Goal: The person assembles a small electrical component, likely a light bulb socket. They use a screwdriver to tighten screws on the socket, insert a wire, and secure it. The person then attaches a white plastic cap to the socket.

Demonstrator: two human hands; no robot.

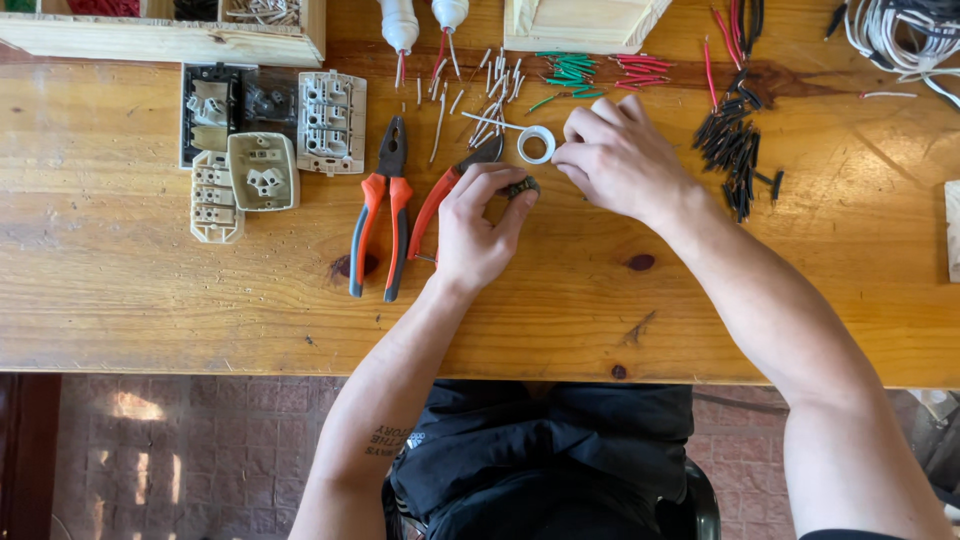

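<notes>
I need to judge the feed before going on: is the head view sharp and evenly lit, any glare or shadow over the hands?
Head view: even, soft daylight on the wooden table, no strong glare; both hands, left and right, sharp, casting only faint shadows; the small dark part in the left hand's grip is too small to make out; sunlit patches on the brick floor below.

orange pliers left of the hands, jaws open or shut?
Shut. The orange-handled pliers lie flat on the wooden table, dark jaw tips meeting at the top, handles slightly splayed. Neither hand touches them.

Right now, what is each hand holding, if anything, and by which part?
The left hand pinches a small dark part at its edge between fingertips. The right hand touches it beside the white tape roll; its hold is hidden.
</notes>
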